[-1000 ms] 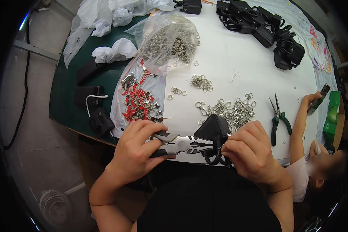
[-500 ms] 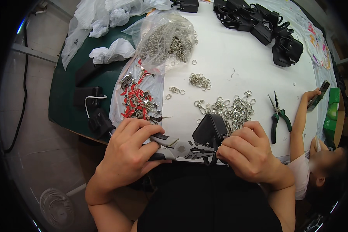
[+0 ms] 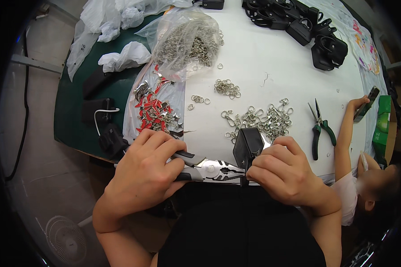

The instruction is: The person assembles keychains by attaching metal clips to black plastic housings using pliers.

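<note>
My left hand (image 3: pixel 149 167) is closed round the handles of grey-and-black pliers (image 3: pixel 211 170). Their jaws point right, with the tips at the fingers of my right hand (image 3: pixel 287 171). That hand pinches a small black case (image 3: pixel 247 146) by its lower edge or strap, right where the jaws end. Whatever small part lies between the tips and my fingertips is hidden. Just beyond the case lies a pile of silver swivel clasps (image 3: pixel 274 120). Near my left hand are red-and-silver charms (image 3: pixel 153 111) on a plastic sheet.
Loose split rings (image 3: pixel 227 89) lie mid-table below a clear bag of rings (image 3: pixel 187 44). Green-handled pliers (image 3: pixel 321 129) rest to the right. Several black cases (image 3: pixel 327 51) are heaped at the far right. Another person's hand (image 3: pixel 358 102) holds a phone (image 3: pixel 367 104) at the right edge.
The pliers have turned slightly so their flat side catches more light. The black case is tilted more upright in my right hand. Both hands keep their grip.
</note>
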Demonstrator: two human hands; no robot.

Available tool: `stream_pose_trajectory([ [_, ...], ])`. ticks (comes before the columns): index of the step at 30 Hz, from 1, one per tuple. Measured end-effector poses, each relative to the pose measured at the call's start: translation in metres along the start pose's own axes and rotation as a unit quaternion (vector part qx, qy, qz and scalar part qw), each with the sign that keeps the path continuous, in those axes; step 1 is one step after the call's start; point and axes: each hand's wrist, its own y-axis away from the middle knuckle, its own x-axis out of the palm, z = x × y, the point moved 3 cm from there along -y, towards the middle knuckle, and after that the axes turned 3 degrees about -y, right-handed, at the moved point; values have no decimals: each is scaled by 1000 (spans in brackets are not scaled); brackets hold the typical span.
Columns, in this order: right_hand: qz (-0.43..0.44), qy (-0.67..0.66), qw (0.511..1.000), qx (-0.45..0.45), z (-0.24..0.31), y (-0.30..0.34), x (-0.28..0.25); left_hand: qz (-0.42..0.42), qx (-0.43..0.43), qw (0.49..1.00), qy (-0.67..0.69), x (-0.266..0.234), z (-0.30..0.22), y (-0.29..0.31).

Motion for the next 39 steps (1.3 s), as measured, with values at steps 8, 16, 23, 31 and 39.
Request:
stream_pose_trajectory([
  [8, -100, 231, 884, 394, -75, 129, -24, -128, -21, 991, -38, -2, 17, 9],
  [16, -74, 68, 821, 562, -96, 159, -40, -122, -8, 989, -79, -17, 20, 3],
  [23, -23, -87, 964, 248, -14, 60, -44, -133, 20, 985, -106, -21, 19, 1],
  [31, 48, 90, 980, 170, 13, 21, -50, -99, 30, 989, -106, -27, 19, 4],
  [39, 30, 66, 978, 195, 14, 24, -40, -120, 21, 989, -86, -24, 20, 9],
])
